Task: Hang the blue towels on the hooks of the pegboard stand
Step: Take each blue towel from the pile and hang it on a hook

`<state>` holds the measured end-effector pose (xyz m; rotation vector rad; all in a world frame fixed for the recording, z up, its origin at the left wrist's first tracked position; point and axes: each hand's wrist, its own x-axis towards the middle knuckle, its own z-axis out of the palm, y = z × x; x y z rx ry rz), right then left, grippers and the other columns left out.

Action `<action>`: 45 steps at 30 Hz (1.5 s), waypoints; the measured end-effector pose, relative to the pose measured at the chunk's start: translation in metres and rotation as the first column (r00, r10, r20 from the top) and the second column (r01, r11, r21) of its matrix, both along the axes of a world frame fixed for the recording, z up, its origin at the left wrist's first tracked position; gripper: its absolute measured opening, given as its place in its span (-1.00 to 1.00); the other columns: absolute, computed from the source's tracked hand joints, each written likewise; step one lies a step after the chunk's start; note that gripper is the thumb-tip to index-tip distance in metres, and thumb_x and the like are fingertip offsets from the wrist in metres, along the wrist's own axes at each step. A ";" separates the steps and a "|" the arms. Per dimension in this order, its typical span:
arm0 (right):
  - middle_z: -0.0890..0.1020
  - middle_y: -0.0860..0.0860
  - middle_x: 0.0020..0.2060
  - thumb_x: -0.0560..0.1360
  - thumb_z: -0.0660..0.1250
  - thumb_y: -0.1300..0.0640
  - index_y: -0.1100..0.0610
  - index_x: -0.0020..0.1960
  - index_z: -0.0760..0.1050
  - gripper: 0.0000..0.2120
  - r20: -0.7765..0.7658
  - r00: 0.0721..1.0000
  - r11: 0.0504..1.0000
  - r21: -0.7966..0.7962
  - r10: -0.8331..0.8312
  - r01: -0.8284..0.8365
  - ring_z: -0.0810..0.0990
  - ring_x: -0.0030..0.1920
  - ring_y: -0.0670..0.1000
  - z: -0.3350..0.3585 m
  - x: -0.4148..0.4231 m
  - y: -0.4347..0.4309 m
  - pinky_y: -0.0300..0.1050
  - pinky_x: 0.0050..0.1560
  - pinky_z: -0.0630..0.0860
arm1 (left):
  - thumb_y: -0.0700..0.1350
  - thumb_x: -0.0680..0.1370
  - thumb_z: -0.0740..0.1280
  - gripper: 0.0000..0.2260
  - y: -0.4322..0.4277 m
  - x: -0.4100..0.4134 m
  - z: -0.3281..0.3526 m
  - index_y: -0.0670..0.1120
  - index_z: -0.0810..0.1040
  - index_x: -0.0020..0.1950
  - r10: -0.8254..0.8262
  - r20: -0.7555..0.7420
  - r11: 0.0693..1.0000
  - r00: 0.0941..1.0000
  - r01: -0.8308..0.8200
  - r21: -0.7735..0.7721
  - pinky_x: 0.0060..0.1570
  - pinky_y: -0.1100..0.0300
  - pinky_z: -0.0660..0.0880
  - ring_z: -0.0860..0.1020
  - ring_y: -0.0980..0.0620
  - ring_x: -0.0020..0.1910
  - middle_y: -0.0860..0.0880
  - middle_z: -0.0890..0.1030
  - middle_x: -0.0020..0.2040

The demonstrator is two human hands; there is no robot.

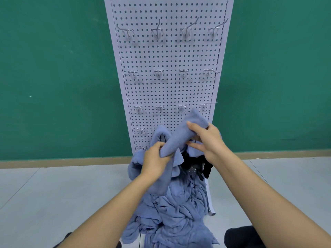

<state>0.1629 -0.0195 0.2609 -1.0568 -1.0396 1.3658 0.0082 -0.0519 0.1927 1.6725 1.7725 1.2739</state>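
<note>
Both hands, left [155,159] and right [207,140], pinch towel [180,136] above floor pile [175,212]; bunched cloth may miss hook [206,105], drop.

left grip [155,159] curled, right grip [210,142] pinching

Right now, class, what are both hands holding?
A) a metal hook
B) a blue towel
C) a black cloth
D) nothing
B: the left hand and the right hand both grip one blue towel in front of the pegboard stand.
</note>
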 end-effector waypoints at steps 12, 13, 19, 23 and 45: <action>0.46 -0.07 0.21 0.41 0.49 0.00 0.10 0.35 0.37 -0.42 0.798 0.598 0.877 0.230 0.079 -0.422 0.42 0.22 -0.09 -0.036 -0.005 -0.005 -0.25 0.16 0.34 | -0.04 0.41 0.43 -0.85 -0.007 -0.059 0.013 -0.09 0.55 -0.28 -0.132 -0.315 0.947 0.940 0.026 -0.320 -0.26 0.08 0.42 0.46 0.01 -0.30 -0.04 0.58 -0.31; 0.46 -0.09 0.24 0.40 0.49 -0.04 0.07 0.36 0.37 -0.40 0.843 0.518 0.831 0.182 0.144 -0.526 0.41 0.25 -0.10 -0.040 -0.013 -0.008 -0.23 0.20 0.36 | -0.03 0.39 0.43 -0.81 -0.008 -0.059 0.012 -0.15 0.56 -0.24 -0.149 -0.318 0.942 0.936 0.037 -0.332 -0.26 0.07 0.43 0.45 0.00 -0.30 -0.08 0.59 -0.29; 0.56 -0.13 0.05 0.38 0.47 -0.13 -0.07 0.23 0.41 -0.52 0.964 0.220 0.721 0.045 0.151 -0.691 0.50 0.04 -0.09 -0.065 -0.043 -0.009 -0.06 0.06 0.49 | -0.06 0.43 0.45 -0.84 -0.016 -0.071 0.010 -0.09 0.54 -0.27 -0.316 -0.306 0.904 0.898 0.188 -0.384 -0.39 0.27 0.27 0.34 0.13 -0.40 0.04 0.42 -0.37; 0.58 -0.09 -0.13 0.47 0.41 0.02 -0.03 0.04 0.51 -0.82 0.967 0.177 0.673 0.006 0.185 -0.739 0.51 -0.08 -0.06 -0.065 -0.047 -0.002 -0.12 -0.03 0.48 | 0.01 0.43 0.47 -0.73 -0.020 -0.094 0.004 0.03 0.43 -0.36 -0.430 -0.317 0.852 0.845 0.264 -0.453 -0.37 0.26 0.24 0.32 0.18 -0.41 0.10 0.39 -0.40; 0.49 0.13 -0.23 0.58 0.17 0.21 0.25 -0.05 0.40 -0.89 0.891 0.391 0.904 0.343 -0.229 -0.253 0.46 -0.21 0.17 -0.044 -0.159 0.116 -0.04 -0.27 0.35 | -0.17 0.53 0.19 -0.90 0.116 -0.169 0.013 -0.09 0.47 0.01 0.268 -0.436 0.953 0.859 -0.302 -0.007 -0.35 0.13 0.28 0.47 -0.12 -0.19 -0.06 0.58 -0.08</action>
